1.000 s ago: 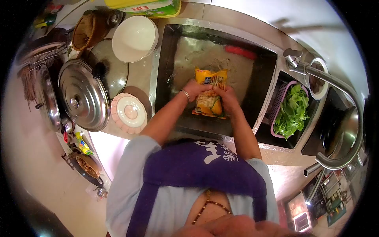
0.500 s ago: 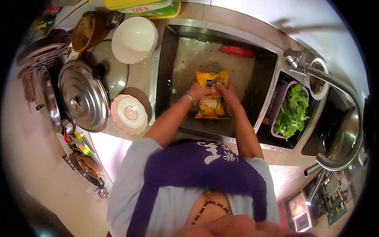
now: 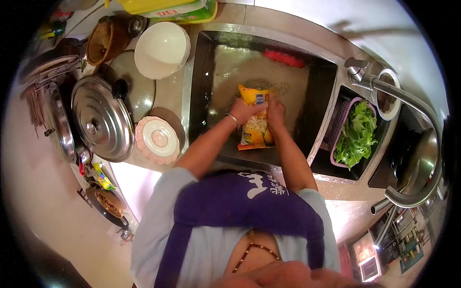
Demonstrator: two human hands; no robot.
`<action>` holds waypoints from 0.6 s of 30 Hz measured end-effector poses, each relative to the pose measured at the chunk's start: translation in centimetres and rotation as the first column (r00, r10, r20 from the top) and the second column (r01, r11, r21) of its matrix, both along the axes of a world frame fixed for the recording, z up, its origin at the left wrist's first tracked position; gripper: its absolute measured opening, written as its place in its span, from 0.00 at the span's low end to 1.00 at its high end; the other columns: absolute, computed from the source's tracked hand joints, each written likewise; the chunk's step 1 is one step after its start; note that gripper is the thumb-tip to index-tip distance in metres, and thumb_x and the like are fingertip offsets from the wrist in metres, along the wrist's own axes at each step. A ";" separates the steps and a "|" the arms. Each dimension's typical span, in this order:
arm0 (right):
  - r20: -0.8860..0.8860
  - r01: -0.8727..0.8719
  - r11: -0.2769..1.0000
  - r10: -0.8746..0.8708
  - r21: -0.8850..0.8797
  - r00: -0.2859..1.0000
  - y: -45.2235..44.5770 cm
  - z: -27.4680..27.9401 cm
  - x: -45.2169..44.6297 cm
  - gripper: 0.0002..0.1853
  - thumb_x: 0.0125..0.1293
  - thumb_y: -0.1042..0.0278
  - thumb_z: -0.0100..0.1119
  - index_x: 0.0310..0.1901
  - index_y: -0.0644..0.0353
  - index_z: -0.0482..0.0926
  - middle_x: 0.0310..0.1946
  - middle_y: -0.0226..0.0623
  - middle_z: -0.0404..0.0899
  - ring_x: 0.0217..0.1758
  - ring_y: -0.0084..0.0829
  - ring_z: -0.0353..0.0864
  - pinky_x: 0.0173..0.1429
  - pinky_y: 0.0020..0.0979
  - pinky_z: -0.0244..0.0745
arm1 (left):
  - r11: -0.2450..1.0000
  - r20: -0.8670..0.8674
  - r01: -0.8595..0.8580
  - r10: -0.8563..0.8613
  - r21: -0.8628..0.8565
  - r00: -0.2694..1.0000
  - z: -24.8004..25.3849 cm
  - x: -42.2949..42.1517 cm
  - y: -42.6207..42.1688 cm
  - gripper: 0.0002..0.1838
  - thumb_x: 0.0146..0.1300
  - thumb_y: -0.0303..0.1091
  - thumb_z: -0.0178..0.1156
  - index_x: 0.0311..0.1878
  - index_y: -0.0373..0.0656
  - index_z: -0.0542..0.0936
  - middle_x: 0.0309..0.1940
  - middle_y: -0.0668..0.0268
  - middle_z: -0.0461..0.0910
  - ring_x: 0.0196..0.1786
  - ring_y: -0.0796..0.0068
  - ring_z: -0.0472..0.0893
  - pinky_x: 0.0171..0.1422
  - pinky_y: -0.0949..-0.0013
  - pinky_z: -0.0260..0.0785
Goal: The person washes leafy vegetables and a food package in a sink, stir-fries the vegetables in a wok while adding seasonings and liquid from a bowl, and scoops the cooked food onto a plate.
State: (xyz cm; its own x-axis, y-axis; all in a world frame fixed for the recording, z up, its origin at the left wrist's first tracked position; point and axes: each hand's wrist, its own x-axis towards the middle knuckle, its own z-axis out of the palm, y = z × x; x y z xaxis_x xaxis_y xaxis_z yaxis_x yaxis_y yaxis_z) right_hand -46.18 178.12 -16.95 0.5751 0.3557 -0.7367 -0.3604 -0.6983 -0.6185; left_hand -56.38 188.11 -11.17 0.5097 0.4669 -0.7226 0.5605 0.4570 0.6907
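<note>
Over the big sink [image 3: 321,86], a yellow plastic food packet [image 3: 255,128] is between my two hands. Pale contents show through its front, but I cannot make out what they are. My left hand [image 3: 244,111], with a bracelet at the wrist, is closed on the packet's left side. On the right edge, my right hand [image 3: 276,114] grips the same packet, its fingertips partly hidden. Water lies in the sink beneath, with ripples just behind the packet. A long red object [image 3: 284,59] lies in the water near the far wall, apart from both hands.
Right of the sink, a pink-purple basket [image 3: 337,137] of leafy greens [image 3: 356,134] sits in a smaller basin. A curved faucet [image 3: 434,144] arches beyond it. At left stand a white bowl [image 3: 161,50], a pink-rimmed dish [image 3: 157,139] and a metal lid [image 3: 98,117].
The packet has turned slightly and come a little nearer, looking narrower between my hands. My right hand has shifted along its edge. The red object has drifted slightly left.
</note>
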 end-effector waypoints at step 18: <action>-0.047 0.029 0.947 -0.014 0.319 0.999 2.2 2.2 -0.5 0.15 0.60 0.62 0.63 0.44 0.63 0.74 0.36 0.34 0.80 0.38 0.27 0.80 0.41 0.30 0.74 | 0.980 -0.005 -0.080 0.082 0.181 0.997 -2.7 0.1 2.3 0.15 0.57 0.35 0.65 0.43 0.36 0.77 0.34 0.65 0.80 0.38 0.78 0.78 0.41 0.71 0.72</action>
State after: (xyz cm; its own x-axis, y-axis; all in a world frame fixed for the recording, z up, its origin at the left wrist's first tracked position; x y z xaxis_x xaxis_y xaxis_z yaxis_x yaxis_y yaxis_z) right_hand -46.65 180.32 -14.77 0.5553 0.5641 -0.6110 -0.4044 -0.4588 -0.7912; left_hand -56.25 190.44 -13.87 0.4564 0.6298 -0.6286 0.5354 0.3699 0.7593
